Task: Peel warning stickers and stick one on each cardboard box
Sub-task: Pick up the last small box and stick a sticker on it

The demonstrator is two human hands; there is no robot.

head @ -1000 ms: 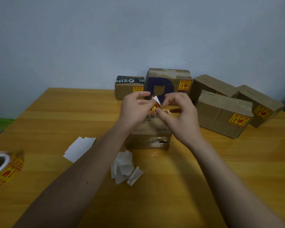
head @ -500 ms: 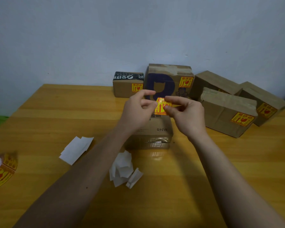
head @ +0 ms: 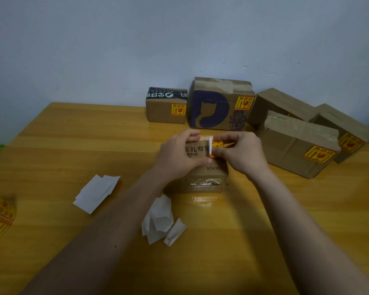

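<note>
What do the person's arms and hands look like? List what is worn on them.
Nothing is worn. The left hand and right hand are bare: no gloves, rings, watch or bracelets show. Both forearms are bare as far as the bottom edge of the frame, with no sleeves in view. A small dark mole marks the left forearm.

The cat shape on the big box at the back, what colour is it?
Dark purple-blue, printed on the brown big box; the head view shows the cat shape clearly.
</note>
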